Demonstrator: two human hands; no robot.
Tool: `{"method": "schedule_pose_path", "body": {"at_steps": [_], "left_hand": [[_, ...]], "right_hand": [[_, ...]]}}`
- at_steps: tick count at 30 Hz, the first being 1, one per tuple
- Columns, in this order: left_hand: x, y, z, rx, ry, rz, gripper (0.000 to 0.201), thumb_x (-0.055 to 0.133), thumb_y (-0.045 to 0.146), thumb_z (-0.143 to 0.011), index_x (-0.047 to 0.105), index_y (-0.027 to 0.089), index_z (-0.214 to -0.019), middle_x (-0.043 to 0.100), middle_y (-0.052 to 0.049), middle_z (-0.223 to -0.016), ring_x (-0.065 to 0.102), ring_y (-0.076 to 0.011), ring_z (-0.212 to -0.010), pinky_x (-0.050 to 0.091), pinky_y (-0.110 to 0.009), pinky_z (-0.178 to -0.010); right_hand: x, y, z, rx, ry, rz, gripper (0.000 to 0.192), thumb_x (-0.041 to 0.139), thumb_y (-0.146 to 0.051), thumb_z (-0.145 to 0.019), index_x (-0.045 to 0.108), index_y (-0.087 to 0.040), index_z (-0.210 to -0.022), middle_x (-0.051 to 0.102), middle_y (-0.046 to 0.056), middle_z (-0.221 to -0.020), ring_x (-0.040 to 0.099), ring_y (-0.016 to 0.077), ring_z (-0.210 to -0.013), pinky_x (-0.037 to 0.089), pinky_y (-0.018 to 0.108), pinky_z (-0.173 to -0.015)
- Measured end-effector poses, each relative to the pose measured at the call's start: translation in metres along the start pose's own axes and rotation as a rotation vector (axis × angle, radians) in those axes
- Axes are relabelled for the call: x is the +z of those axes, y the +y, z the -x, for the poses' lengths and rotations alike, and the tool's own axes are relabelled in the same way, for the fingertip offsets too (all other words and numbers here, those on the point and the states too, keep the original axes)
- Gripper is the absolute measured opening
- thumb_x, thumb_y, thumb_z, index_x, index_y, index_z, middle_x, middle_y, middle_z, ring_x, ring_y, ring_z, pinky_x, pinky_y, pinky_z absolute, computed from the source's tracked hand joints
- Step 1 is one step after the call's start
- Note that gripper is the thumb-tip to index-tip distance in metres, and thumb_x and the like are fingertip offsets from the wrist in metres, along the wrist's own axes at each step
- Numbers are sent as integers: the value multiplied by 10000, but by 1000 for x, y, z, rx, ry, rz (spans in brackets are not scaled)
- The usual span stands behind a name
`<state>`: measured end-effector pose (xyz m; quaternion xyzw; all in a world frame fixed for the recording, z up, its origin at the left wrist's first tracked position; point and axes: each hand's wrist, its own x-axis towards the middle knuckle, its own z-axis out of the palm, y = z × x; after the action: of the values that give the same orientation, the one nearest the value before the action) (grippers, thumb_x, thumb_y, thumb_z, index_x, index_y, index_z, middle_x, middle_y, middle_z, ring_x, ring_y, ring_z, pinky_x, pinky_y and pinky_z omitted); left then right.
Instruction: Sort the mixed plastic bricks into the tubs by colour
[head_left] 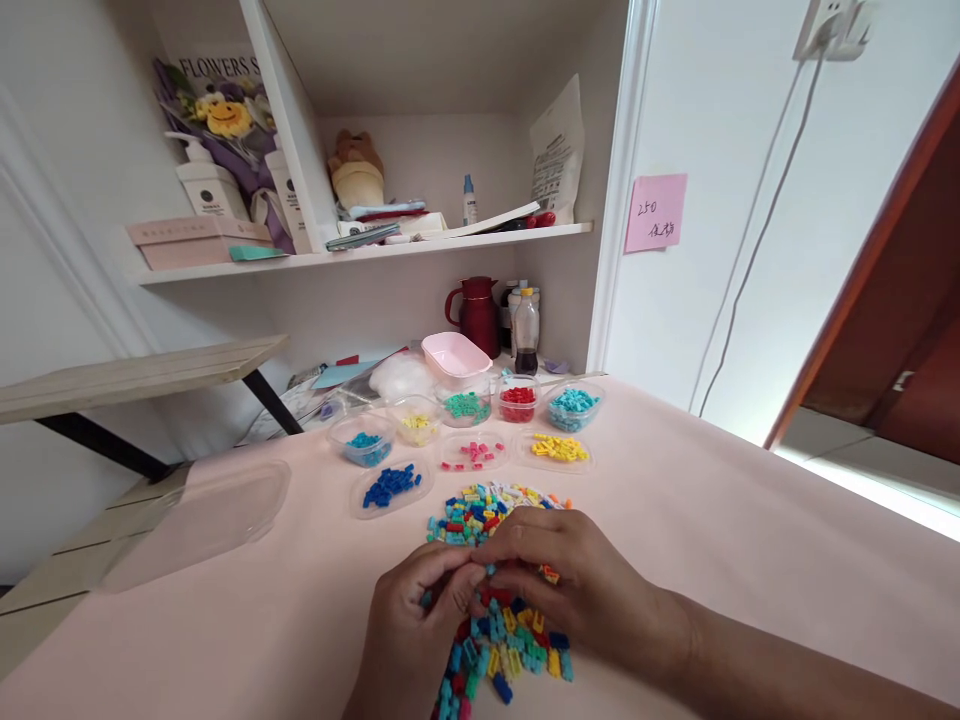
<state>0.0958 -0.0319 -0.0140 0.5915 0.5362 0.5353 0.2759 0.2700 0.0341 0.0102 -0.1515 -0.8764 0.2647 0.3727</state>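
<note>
A heap of small mixed-colour plastic bricks (pixel 487 515) lies on the pale pink table (pixel 712 520) in front of me. Both my hands rest over its near part. My left hand (pixel 416 625) and my right hand (pixel 566 585) meet fingertip to fingertip above the heap, pinching something small that I cannot make out. Beyond the heap stand small clear tubs and lids of sorted bricks: dark blue (pixel 390 487), light blue (pixel 364 441), yellow (pixel 417 423), green (pixel 466 405), red (pixel 517 402), cyan (pixel 573 406), pink (pixel 474 453) and yellow (pixel 559 448).
A large clear lid (pixel 202 520) lies at the table's left. A pink bowl (pixel 455 354), a dark red jug (pixel 477 313) and bottles (pixel 525 325) stand at the back under a cluttered shelf (pixel 375 250). A wooden bench (pixel 135 375) is at left, a door (pixel 892 300) at right.
</note>
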Motion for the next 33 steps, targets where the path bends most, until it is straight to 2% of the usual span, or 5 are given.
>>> {"method": "schedule_pose_path", "body": {"at_steps": [10,13,22,28,33], "left_hand": [[-8,10,-1,-106,279,-64,380,550,532,-811,709,187,-803,656,12,-578,625,-144,-545,509,-202,-561],[-10,7,-2,-128,281,-71,442,547,597,-780,696,182,-811,656,5,-575,644,-163,-559,527,-217,-575],[-8,3,-4,-58,226,47,429,558,595,-768,682,184,-767,605,16,-551,589,-137,-462,495,-205,-464],[0,0,-1,-119,281,134,385,541,564,-800,634,193,-759,543,47,-539,511,-100,-428,464,-183,-459],[0,-1,-2,-74,240,168,391,540,526,-822,569,182,-638,532,38,-539,496,-89,-432,413,-167,-427]], "right_hand": [[-6,12,-8,214,44,67,137,623,-197,-822,732,-223,-901,689,44,-849,618,162,-787,479,264,-711],[-16,25,-11,254,62,128,127,642,-233,-804,732,-222,-892,692,44,-849,619,168,-780,479,270,-700],[-71,85,-25,630,597,-68,260,626,-396,-740,662,-156,-832,590,-10,-630,547,119,-464,410,239,-438],[-102,116,-53,661,757,-13,312,596,-334,-717,655,-148,-961,622,33,-785,570,120,-529,412,248,-478],[-94,115,-49,682,778,-84,414,571,-327,-723,604,-149,-1096,604,45,-848,579,121,-559,423,252,-488]]}}
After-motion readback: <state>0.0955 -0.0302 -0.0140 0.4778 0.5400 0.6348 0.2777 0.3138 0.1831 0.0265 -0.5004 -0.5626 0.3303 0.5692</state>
